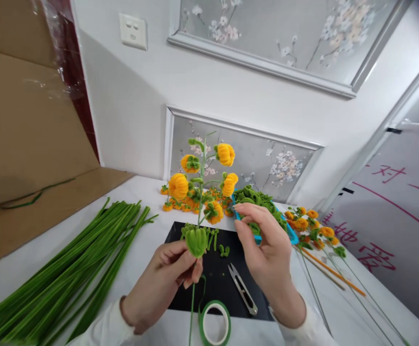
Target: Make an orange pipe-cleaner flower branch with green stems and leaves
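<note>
My left hand pinches the lower stem of an upright artificial branch, made of fuzzy chenille with yellow-orange pumpkins and green leaves. A green chenille pumpkin sits at the bottom of the branch, just above my fingertips. To the right, my right hand is raised with thumb and forefinger apart, and nothing shows between them. Below my left hand, a strip of green tape runs down to a tape roll. Thread snips lie on a black mat, near a small green chenille piece.
Long green chenille stems lie in a bundle on the left. Behind the mat stand a blue basket of green pieces and several small orange pumpkins. Finished orange branches rest at the right, beside a whiteboard.
</note>
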Available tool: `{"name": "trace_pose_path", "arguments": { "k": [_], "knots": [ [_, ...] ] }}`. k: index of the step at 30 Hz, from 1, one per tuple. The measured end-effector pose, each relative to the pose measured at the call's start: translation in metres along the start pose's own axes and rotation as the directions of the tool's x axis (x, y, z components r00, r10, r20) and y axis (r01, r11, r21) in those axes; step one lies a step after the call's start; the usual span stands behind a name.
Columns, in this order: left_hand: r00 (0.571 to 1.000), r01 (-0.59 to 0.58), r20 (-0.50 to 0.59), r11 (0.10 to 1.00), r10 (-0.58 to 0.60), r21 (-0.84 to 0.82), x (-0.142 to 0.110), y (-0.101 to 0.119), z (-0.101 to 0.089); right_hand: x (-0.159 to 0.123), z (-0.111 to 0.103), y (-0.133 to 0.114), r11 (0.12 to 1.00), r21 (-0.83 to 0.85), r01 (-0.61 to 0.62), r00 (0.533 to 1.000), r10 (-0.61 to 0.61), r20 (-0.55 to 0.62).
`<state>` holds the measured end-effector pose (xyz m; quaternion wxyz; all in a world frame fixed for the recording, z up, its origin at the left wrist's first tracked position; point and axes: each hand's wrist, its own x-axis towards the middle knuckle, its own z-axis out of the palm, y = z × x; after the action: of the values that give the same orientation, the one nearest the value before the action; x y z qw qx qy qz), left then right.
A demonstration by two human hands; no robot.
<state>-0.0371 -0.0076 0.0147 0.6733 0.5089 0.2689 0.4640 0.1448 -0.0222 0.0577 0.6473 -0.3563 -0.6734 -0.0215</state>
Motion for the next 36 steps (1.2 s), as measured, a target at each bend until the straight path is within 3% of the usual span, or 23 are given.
{"name": "trace_pose_path", "arguments": {
  "k": [6,13,19,31,36],
  "knots": [
    [0.999,0.053,-0.007,0.997,-0.053,-0.062,0.0,-0.001,0.0,0.003,0.006,0.005,0.982,0.123,-0.143,0.981,0.125,0.146],
    [0.992,0.122,-0.017,0.992,-0.123,-0.038,0.0,-0.002,0.008,0.008,0.0,-0.007,0.996,-0.079,-0.031,0.998,0.034,0.043],
    [0.985,0.171,0.013,0.983,-0.172,0.071,-0.002,-0.009,0.015,0.009,-0.001,-0.009,0.977,-0.215,-0.016,0.996,0.033,0.077],
    [0.981,0.107,0.136,0.967,-0.141,0.231,-0.004,-0.015,0.014,0.011,0.001,-0.002,0.975,-0.183,-0.125,0.984,0.145,0.103],
    [0.982,0.115,0.123,0.969,-0.144,0.217,-0.004,-0.013,0.017,0.008,0.0,0.0,0.978,-0.211,-0.003,0.997,0.02,0.077]
  ]
}}
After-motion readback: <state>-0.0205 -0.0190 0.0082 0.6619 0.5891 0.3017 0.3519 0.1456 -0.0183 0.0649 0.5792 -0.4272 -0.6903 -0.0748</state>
